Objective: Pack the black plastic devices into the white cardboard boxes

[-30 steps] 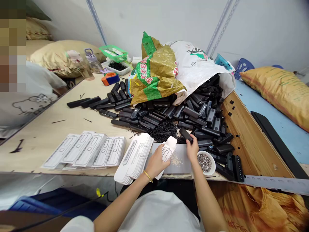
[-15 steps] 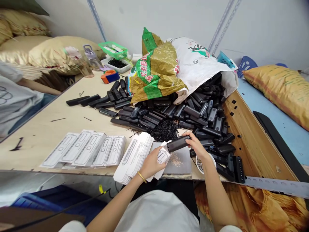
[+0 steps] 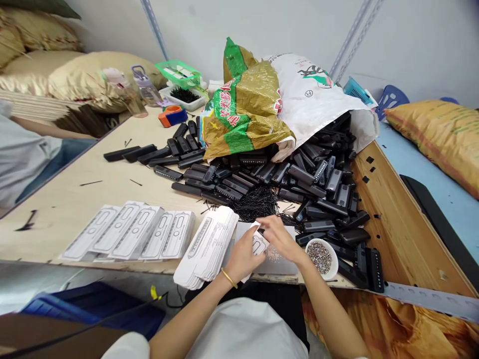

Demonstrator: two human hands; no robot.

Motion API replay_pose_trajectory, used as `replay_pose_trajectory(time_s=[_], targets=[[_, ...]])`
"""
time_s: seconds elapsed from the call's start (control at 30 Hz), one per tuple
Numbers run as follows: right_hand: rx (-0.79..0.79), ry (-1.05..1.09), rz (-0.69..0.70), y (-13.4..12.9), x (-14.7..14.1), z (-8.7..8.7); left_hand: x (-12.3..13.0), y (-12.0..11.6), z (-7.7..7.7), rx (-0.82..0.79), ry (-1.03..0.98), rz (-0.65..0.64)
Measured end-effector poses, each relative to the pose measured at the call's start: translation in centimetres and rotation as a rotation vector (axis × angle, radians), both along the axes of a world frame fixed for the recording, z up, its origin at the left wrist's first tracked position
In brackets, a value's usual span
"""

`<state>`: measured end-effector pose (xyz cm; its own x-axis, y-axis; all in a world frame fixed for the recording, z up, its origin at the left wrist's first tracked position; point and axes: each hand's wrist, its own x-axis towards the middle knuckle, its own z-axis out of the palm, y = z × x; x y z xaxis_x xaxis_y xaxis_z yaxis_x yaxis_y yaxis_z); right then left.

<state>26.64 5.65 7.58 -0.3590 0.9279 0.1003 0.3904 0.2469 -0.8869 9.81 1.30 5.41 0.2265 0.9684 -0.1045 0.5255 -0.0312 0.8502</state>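
My left hand (image 3: 245, 255) is closed around a small white printed carton (image 3: 259, 244), held tilted above the table's front edge. At the carton's upper end, the bent fingers of my right hand (image 3: 280, 240) grip around the opening. A dark bit of a black plastic case shows between those fingers; the rest of it is hidden by carton and hand. Left of my hands lies a fanned stack of flat white cartons (image 3: 209, 244). Several filled-out white cartons (image 3: 138, 232) lie in a row farther left. A white bowl of small metal pieces (image 3: 322, 258) stands to the right.
Many black plastic cases (image 3: 234, 184) spread across the table from a white sack (image 3: 299, 104) and a gold-green bag (image 3: 247, 114). Thin black sticks (image 3: 258, 202) lie heaped in front. A wooden board (image 3: 404, 219) edges the right side. Another person's arm (image 3: 48, 128) is at far left.
The black case in my right hand has gone down into the carton, where it is mostly hidden. My right hand has moved left to the carton's end, uncovering the bowl.
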Motion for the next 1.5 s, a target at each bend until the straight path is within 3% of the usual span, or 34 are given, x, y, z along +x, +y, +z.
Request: replay_pose_trajectory(time_s=[0.1,0.17,0.3,0.43,0.57,0.6,0.67,0.73,0.93,1.2,1.33,1.5], targets=[[-0.035,-0.061,-0.503,2.6,-0.2,-2.7,0.1,0.0,0.1,0.023,-0.059,0.083],[-0.086,-0.141,-0.592,4.1,0.0,-4.4,0.1,-0.1,0.1,0.038,-0.092,0.111],[-0.088,-0.123,-0.593,5.1,0.6,-6.0,0.5,-0.2,0.3,0.063,-0.125,0.131],[-0.075,-0.038,-0.641,4.2,1.8,-4.6,1.1,0.4,0.5,0.075,-0.166,0.137],[-0.038,0.313,-0.71,1.7,1.9,-0.6,1.8,0.8,0.6,0.08,-0.187,0.149],[-0.005,0.456,-0.711,0.8,1.5,0.4,2.0,0.8,0.5,0.084,-0.194,0.147],[0.074,0.511,-0.716,-0.8,0.5,1.8,2.4,0.8,0.2,0.101,-0.21,0.142],[0.148,0.36,-0.662,-2.0,-0.3,2.3,2.7,0.7,-0.3,0.125,-0.226,0.138],[0.295,-0.079,-0.242,-3.1,-0.3,2.3,2.6,0.4,-2.5,0.231,-0.24,0.142],[0.487,-0.525,-0.192,-4.1,-3.2,2.9,2.1,0.4,-3.6,0.372,-0.263,0.109],[0.445,-0.327,-0.161,-3.9,-2.4,2.3,1.9,0.3,-3.6,0.371,-0.268,0.134],[0.18,0.124,-0.41,-2.6,-1.5,0.1,1.7,0.2,-3.8,0.426,-0.297,0.107]])
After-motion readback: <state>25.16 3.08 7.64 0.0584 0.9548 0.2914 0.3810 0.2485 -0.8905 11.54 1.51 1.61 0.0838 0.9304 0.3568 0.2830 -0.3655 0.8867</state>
